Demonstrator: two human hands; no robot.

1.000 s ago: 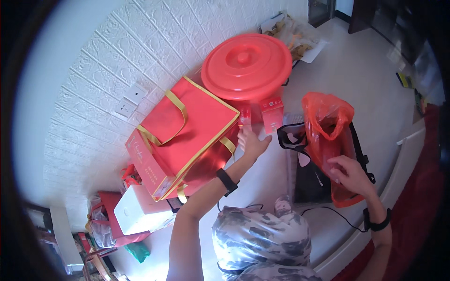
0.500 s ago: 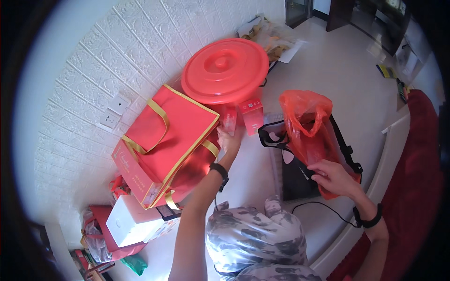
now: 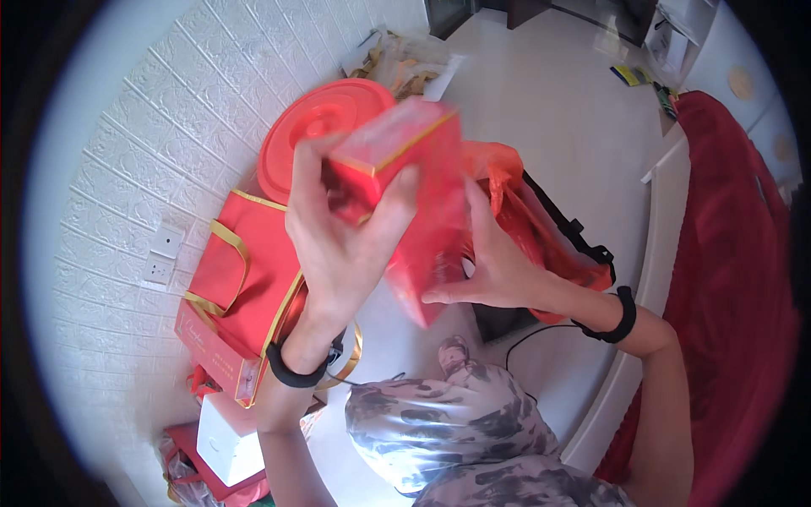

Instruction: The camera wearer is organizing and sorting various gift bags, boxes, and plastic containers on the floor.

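Note:
A red box with gold edging [image 3: 414,182] is lifted up in front of me, blurred by motion. My left hand [image 3: 338,237] grips its near left side, the thumb pressed on the face and the fingers behind. My right hand [image 3: 503,258] holds the lower right part, thumb underneath near the bottom corner. Whether it is one box or two together I cannot tell. Behind it, an orange-red plastic bag [image 3: 541,253] lies on a black bag [image 3: 498,324], partly hidden by my right hand and forearm.
To the left, a large red bag with gold handles [image 3: 253,262] leans by the white textured wall. A round red plastic lid [image 3: 291,139] sits beyond it. A white box [image 3: 224,439] stands lower left. Dark red cloth [image 3: 718,253] hangs along the right side.
My left hand has come up from beside the red bag, now with the red box. My right hand has left the orange-red plastic bag and moved left onto the box. The view has shifted.

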